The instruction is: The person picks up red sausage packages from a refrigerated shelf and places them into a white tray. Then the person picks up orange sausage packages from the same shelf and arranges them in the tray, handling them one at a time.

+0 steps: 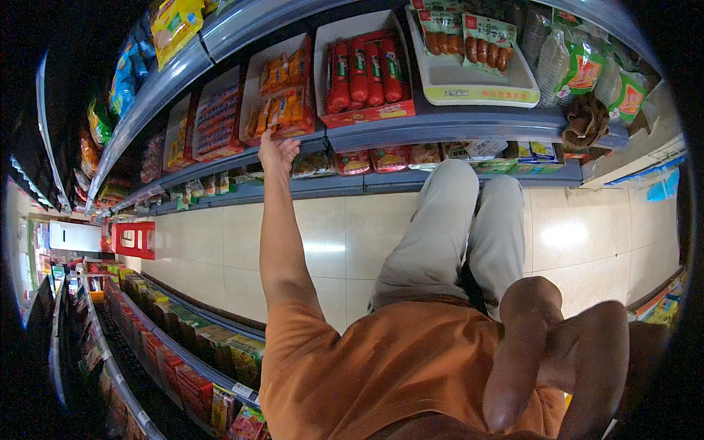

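My left hand reaches to the shelf at the front edge of a carton of orange-wrapped snack sticks. One finger is raised at the carton's front and the others are apart; nothing is seen held. To its right stands a carton of red-wrapped sausages; to its left, a carton of small purple-and-red packets. Large dark brown shapes close to the camera at the lower right look like parts of my right hand, but its fingers and anything in them cannot be made out.
A white tray holds packs of small sausages. A crumpled brown item lies at the shelf's right end. Lower shelves run in front of my bent knees. Another stocked shelf stands behind at the left. A red plastic stool is down the tiled aisle.
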`<state>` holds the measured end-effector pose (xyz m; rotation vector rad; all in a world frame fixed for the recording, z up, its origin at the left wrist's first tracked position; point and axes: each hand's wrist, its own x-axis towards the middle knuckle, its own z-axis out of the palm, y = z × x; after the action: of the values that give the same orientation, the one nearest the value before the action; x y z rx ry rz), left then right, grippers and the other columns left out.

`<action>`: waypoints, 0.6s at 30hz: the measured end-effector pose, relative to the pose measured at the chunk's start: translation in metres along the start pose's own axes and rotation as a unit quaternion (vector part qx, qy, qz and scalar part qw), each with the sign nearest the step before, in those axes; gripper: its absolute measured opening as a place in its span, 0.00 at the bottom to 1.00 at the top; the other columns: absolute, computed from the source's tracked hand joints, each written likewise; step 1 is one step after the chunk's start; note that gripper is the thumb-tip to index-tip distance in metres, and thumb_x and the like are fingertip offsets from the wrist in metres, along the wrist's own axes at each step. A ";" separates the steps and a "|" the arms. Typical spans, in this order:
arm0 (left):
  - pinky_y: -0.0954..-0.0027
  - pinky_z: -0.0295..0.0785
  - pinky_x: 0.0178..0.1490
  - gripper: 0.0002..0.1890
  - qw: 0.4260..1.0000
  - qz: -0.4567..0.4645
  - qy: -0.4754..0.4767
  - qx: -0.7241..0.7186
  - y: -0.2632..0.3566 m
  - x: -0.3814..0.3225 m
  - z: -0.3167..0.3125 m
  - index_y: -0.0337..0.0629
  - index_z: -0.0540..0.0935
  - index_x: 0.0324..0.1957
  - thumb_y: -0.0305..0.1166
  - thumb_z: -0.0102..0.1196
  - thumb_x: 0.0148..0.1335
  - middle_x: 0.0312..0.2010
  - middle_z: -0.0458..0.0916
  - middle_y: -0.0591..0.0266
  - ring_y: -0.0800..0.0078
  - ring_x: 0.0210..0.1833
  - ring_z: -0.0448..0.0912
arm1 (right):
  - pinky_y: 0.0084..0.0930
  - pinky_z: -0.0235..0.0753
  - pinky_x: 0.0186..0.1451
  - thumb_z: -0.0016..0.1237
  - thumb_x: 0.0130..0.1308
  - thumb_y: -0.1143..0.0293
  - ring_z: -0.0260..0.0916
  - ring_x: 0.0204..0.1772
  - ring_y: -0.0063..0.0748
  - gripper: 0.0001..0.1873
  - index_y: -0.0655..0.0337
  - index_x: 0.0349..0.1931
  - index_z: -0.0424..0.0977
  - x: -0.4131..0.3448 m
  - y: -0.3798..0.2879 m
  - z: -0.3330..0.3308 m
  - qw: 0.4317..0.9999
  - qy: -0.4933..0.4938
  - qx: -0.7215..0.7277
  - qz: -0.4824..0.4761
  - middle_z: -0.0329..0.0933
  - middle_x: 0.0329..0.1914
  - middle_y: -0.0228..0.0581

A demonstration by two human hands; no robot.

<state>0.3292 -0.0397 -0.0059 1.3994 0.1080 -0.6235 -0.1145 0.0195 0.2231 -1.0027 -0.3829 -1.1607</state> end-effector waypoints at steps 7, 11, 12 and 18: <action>0.52 0.80 0.33 0.22 0.997 -0.057 -0.044 0.017 0.010 0.018 0.021 0.31 0.57 0.55 0.36 0.35 0.64 0.54 0.62 0.34 0.44 0.43 0.75 | 0.35 0.65 0.41 0.32 0.61 0.42 0.61 0.37 0.35 0.24 0.54 0.31 0.68 0.005 0.009 0.001 1.000 0.002 0.004 0.012 0.64 0.31 0.38; 0.47 0.79 0.38 0.21 0.996 -0.067 -0.056 -0.028 0.012 0.023 0.018 0.30 0.57 0.55 0.33 0.33 0.64 0.53 0.63 0.37 0.40 0.46 0.72 | 0.35 0.65 0.41 0.33 0.61 0.41 0.61 0.38 0.35 0.24 0.54 0.31 0.69 0.006 0.009 -0.002 1.000 0.007 0.009 0.012 0.64 0.31 0.38; 0.46 0.78 0.38 0.20 0.994 -0.077 -0.064 -0.033 0.012 0.027 0.017 0.30 0.57 0.55 0.33 0.33 0.64 0.52 0.63 0.38 0.39 0.45 0.72 | 0.35 0.65 0.41 0.33 0.61 0.41 0.61 0.38 0.35 0.24 0.54 0.31 0.69 0.006 0.009 -0.002 1.000 0.006 0.010 0.013 0.64 0.32 0.38; 0.47 0.78 0.39 0.18 0.992 -0.116 -0.017 -0.041 0.010 0.051 0.016 0.30 0.59 0.53 0.30 0.33 0.63 0.51 0.64 0.37 0.38 0.45 0.71 | 0.36 0.65 0.42 0.34 0.60 0.41 0.62 0.39 0.36 0.24 0.54 0.31 0.69 0.006 0.009 -0.004 1.000 0.009 0.013 0.018 0.65 0.32 0.38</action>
<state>0.3719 -0.0718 -0.0161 1.3061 0.2688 -0.8257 -0.1050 0.0127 0.2214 -0.9714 -0.3638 -1.1298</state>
